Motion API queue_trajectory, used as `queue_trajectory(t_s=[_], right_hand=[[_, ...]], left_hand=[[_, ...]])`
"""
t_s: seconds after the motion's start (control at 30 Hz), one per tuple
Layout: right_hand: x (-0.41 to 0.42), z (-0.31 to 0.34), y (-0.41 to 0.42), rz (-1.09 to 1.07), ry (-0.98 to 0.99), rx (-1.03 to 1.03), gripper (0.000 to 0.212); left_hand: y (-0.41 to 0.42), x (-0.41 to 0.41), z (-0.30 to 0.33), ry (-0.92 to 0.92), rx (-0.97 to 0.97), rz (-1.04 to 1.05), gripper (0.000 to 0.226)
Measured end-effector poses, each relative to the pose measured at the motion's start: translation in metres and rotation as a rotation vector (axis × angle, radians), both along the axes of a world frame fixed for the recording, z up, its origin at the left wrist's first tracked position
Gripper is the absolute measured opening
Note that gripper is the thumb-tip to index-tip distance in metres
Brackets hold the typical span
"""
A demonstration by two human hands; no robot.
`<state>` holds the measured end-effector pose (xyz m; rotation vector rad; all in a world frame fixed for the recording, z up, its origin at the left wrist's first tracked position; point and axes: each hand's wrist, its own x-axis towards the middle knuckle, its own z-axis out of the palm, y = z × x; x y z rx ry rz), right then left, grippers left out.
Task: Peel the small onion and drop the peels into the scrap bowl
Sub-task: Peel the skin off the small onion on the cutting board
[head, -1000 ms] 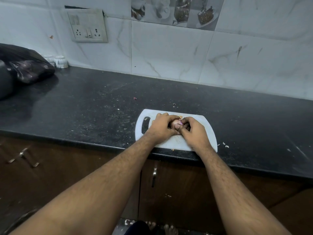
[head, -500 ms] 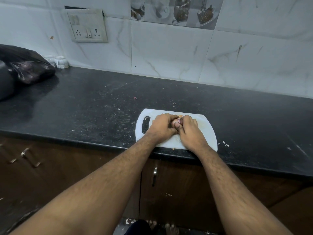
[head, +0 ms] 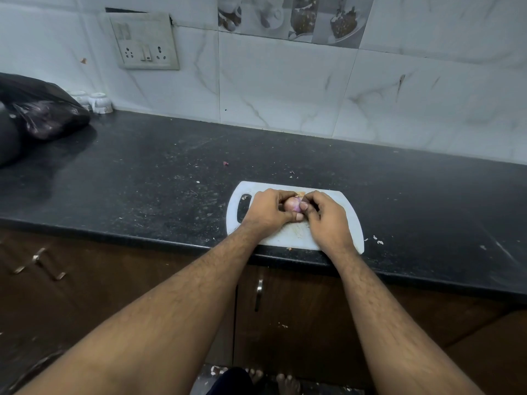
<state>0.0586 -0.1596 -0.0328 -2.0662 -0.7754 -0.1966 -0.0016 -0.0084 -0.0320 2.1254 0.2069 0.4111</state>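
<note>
Mid-peel on a tiny onion, both hands busy over the cutting board

The left hand (head: pixel 266 210) has its fingers curled around the small onion (head: pixel 292 204), holding it just above the white cutting board (head: pixel 346 212) at the front edge of the black counter (head: pixel 142 178). The right hand (head: pixel 325 216) is curled too, thumb and fingertips pinching at the onion's skin from the other side — looks like it's working a layer loose. I'd say the peeling is partway in, since purple skin still shows. A few flakes lie on the counter right of the board. Funny thing — I can't spot a scrap bowl anywhere in view, so the next move, once a strip comes free, means finding where that bowl sits and carrying the peel over.
</note>
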Motion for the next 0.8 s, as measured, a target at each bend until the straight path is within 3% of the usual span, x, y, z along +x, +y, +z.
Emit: queue_trajectory(t_s=[0.23,0.37,0.53,0.67,0.8], right_hand=[[0.0058,-0.0034,0.0005,0.027,-0.002,-0.109,0.012],[0.0057,-0.0067,0.0021,-0.096,-0.007,-0.047,0.013],[0.0045,-0.007,0.0076,-0.169,0.005,-0.145,0.017],[0.0007,-0.0037,0.0069,-0.169,-0.01,-0.128,0.013],[-0.0004,-0.0011,0.0079,-0.164,0.018,-0.132,0.026]], left_hand=[[-0.0027,0.0027,-0.0034,0.001,0.005,0.129,0.047],[-0.0025,0.0047,-0.0028,0.011,-0.012,0.13,0.061],[-0.0029,0.0067,-0.0065,-0.001,0.051,0.118,0.044],[-0.0004,0.0065,-0.0072,-0.012,0.037,0.097,0.043],[-0.0001,0.0073,-0.0081,-0.01,0.046,0.061,0.044]])
